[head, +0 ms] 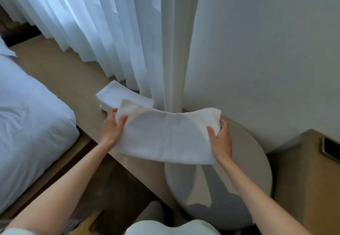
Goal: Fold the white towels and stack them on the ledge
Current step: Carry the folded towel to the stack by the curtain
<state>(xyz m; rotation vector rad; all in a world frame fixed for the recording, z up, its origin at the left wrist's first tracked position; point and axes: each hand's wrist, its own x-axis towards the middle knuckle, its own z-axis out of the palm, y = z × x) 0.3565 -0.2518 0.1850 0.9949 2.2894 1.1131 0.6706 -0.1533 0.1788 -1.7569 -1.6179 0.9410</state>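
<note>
Table [253,161], round and grey, stands at near right. Above it, left hand [112,127] and right hand [221,140] each pinch one end of a white towel [165,137], thumbs on top, holding it spread between them. Farther left, folded towels [117,96] lie stacked on the wooden ledge [55,65], beside the curtain [110,32].

Soft matt white cloth towel [165,135], smooth pale wood-look ledge [60,73], and perhaps matt laminate round table [257,170].
</note>
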